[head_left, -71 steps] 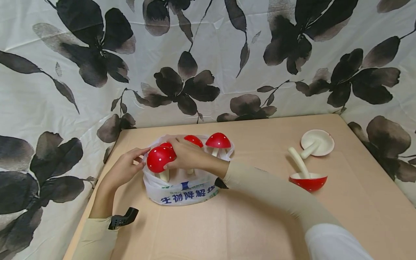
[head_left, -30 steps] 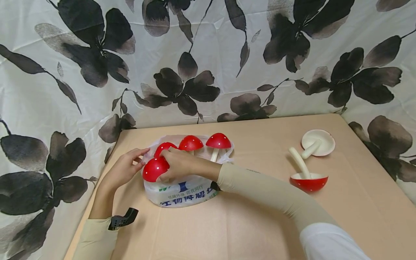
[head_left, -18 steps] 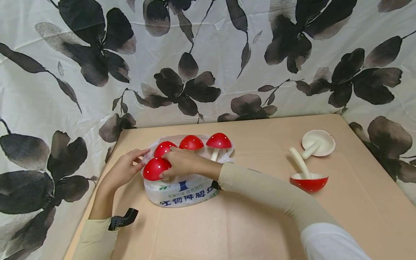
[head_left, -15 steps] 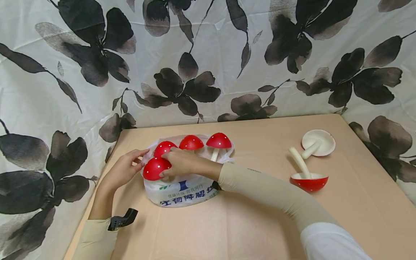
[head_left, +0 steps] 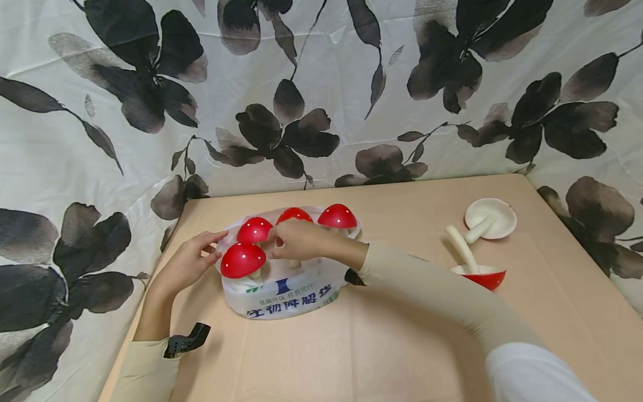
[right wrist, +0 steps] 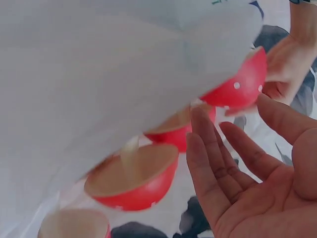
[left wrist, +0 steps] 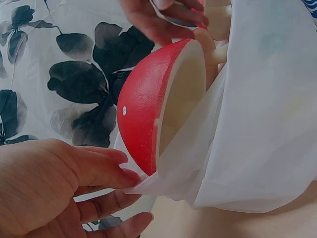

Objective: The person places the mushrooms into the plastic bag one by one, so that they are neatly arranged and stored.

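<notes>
In the head view a white plastic bag (head_left: 301,298) with printed characters stands open on the table, holding several toy mushrooms with red, white-dotted caps. My left hand (head_left: 187,263) pinches the bag's left rim; in the left wrist view its thumb and index finger grip the film beside a red cap (left wrist: 143,99). Over the bag's middle is my right hand (head_left: 303,241), just right of the front-left mushroom (head_left: 243,260). Its fingers are relaxed and hold nothing in the right wrist view, with a red cap (right wrist: 242,84) beyond the fingertips. The right hand partly covers a mushroom (head_left: 294,214) behind it.
Two more toy mushrooms lie cap-down on the table's right side, one farther back (head_left: 494,218) and one nearer (head_left: 486,277), partly behind my right sleeve (head_left: 427,285). A floral cloth (head_left: 372,84) hangs behind the wooden table (head_left: 392,357).
The front-left mushroom has come down into the bag in my right hand, which has since let go and shifted right. My left hand keeps its hold on the rim.
</notes>
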`<state>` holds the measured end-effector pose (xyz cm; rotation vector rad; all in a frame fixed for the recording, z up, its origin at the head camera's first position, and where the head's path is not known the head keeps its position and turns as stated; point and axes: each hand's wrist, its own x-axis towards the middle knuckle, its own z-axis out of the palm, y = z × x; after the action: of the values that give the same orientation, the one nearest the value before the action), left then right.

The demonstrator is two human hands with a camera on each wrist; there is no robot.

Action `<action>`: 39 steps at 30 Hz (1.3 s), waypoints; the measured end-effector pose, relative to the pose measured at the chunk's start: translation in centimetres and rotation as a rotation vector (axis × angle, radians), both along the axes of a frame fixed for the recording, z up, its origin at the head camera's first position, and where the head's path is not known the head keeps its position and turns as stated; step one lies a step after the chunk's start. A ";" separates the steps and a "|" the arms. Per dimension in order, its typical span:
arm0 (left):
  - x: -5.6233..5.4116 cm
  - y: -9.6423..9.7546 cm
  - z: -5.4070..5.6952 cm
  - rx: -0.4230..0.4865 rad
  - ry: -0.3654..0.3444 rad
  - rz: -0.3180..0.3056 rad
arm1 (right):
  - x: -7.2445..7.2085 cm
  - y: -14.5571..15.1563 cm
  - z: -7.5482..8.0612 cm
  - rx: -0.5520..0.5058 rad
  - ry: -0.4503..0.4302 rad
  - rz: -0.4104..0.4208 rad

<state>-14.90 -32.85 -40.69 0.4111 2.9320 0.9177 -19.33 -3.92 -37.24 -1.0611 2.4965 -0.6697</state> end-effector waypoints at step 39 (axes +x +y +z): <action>1.4 0.2 0.3 -0.015 0.004 0.020 | 1.6 15.8 5.4 -0.076 -0.111 -0.072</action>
<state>-13.54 -32.68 -40.42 0.3843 2.9498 0.8969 -17.73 11.84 -31.88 -0.9372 2.4408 -0.8273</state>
